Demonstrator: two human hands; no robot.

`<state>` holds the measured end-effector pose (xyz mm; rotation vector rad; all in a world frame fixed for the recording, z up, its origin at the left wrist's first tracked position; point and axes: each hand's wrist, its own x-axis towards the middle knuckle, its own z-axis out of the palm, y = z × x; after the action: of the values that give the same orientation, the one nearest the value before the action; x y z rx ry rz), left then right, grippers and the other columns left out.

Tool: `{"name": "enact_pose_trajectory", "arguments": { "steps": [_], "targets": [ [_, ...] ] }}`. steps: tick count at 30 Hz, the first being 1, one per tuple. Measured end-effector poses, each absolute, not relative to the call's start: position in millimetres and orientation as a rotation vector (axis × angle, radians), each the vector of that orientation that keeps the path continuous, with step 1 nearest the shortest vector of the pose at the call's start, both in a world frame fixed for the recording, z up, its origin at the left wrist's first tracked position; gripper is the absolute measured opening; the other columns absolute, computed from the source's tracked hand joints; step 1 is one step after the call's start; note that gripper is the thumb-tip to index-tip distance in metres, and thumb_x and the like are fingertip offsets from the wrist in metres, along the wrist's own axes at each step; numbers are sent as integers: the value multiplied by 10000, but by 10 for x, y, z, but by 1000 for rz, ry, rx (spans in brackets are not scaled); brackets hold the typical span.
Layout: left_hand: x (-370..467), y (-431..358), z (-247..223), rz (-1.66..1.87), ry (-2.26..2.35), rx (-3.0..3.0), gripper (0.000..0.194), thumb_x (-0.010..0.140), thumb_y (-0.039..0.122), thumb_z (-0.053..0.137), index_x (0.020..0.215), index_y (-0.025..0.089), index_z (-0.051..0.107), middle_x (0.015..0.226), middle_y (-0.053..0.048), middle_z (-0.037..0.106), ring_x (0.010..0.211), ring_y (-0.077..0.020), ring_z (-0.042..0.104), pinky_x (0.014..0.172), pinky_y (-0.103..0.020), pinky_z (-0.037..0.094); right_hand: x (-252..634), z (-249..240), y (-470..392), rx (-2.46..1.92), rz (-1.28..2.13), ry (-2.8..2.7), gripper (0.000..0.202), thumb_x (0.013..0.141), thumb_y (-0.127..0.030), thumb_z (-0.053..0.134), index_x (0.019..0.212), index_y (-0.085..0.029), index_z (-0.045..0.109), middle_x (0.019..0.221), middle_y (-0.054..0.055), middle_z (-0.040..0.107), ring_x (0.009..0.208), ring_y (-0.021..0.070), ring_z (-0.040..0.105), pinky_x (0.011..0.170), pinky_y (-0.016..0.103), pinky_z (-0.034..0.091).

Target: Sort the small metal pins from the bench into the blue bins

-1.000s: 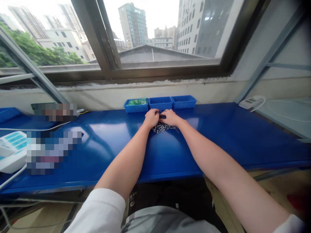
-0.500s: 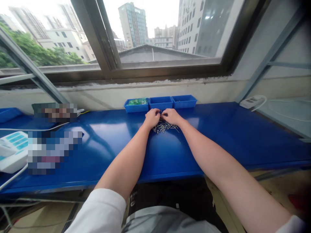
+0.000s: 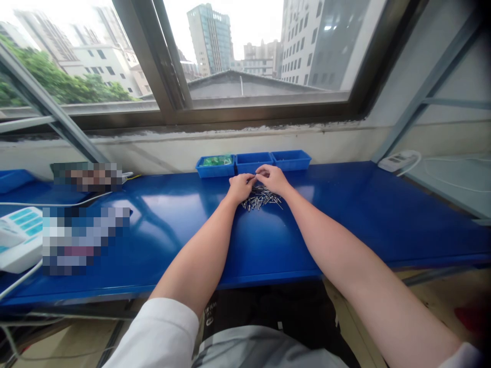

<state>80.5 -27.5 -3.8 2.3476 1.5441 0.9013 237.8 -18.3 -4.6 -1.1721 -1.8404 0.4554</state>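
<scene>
A loose pile of thin silvery metal pieces, like screws or pins, lies on the blue tabletop. At the pile's back left is my left hand, its thumb and fingers pinched together. My right hand is just above the back right of the pile, fingers also drawn into a pinch. The fingertips of both hands nearly meet. Whatever is between them is too small to make out.
Behind the hands stand three blue bins: the left bin with green packets, the middle bin and the right bin. A white device with cables sits far left. Another white device is at the back right.
My right hand has risen slightly away from the pile, and its fingers have shifted up. My left fingertips have moved a little toward it.
</scene>
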Motion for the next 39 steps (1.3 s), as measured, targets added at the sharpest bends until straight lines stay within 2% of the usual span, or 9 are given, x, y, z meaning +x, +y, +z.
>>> {"name": "enact_pose_trajectory", "arguments": {
  "steps": [5, 9, 15, 22, 25, 29, 32, 35, 39],
  "targets": [
    [793, -254, -55, 880, 1522, 2360, 274, 887, 337, 464, 984, 260, 708, 997, -34, 720, 995, -227, 615, 886, -335, 414, 2384, -21, -217, -1111, 463, -1840, 144, 744, -260, 584, 748, -172, 697, 783, 27, 708, 745, 162, 632, 734, 266, 476],
    [795, -253, -70, 980, 1567, 2320, 306, 857, 388, 523, 1094, 252, 662, 1099, -38, 684, 1041, -221, 594, 927, -342, 398, 2419, -3, -193, -1170, 407, -1738, 166, 749, -271, 573, 768, -178, 709, 810, 29, 718, 771, 171, 642, 756, 273, 487],
    [805, -247, -87, 1027, 1697, 2241, 317, 870, 372, 500, 1129, 235, 622, 1181, -58, 633, 1108, -232, 557, 950, -373, 378, 2650, 9, -76, -1441, 171, -1473, 330, 766, -257, 505, 1020, -145, 684, 982, 77, 704, 897, 210, 622, 871, 333, 463],
    [790, -225, -109, 1018, 1674, 2236, 263, 856, 315, 508, 1070, 235, 638, 1133, -56, 644, 1089, -241, 568, 943, -401, 379, 2869, -39, -19, -1841, 49, -1343, 544, 733, -291, 555, 1263, -168, 562, 1144, 133, 626, 1170, 325, 423, 968, 510, 340],
    [788, -215, -115, 988, 1672, 2247, 256, 857, 317, 506, 1057, 241, 647, 1136, -55, 642, 1094, -243, 564, 947, -400, 380, 2892, -58, 3, -1901, 50, -1360, 596, 719, -314, 581, 1294, -165, 532, 1261, 151, 551, 1195, 355, 375, 956, 535, 328],
    [786, -200, -125, 953, 1692, 2254, 257, 860, 320, 499, 1054, 250, 652, 1151, -52, 638, 1110, -243, 554, 963, -391, 377, 2887, -68, 6, -1985, 85, -1419, 683, 701, -360, 621, 1346, -195, 467, 1473, 130, 330, 1225, 380, 327, 952, 543, 334],
    [784, -190, -134, 959, 1689, 2252, 253, 854, 320, 505, 1047, 249, 655, 1150, -52, 638, 1111, -249, 554, 968, -400, 379, 2854, -69, -8, -1984, 81, -1444, 723, 696, -380, 640, 1366, -201, 435, 1521, 126, 224, 1230, 390, 312, 947, 543, 334],
    [784, -184, -138, 968, 1679, 2251, 252, 854, 301, 499, 1045, 244, 654, 1146, -54, 641, 1105, -249, 559, 972, -411, 383, 2796, -65, -15, -1875, 0, -1467, 636, 716, -330, 620, 1321, -188, 488, 1482, 137, 294, 1217, 370, 329, 952, 525, 334],
    [788, -170, -140, 988, 1682, 2224, 279, 858, 219, 452, 1062, 220, 643, 1158, -59, 640, 1112, -224, 561, 991, -382, 394, 2661, -62, -34, -1615, -21, -1679, 370, 752, -300, 568, 1084, -163, 658, 1194, 138, 560, 1119, 324, 430, 946, 482, 359]
  ]
}}
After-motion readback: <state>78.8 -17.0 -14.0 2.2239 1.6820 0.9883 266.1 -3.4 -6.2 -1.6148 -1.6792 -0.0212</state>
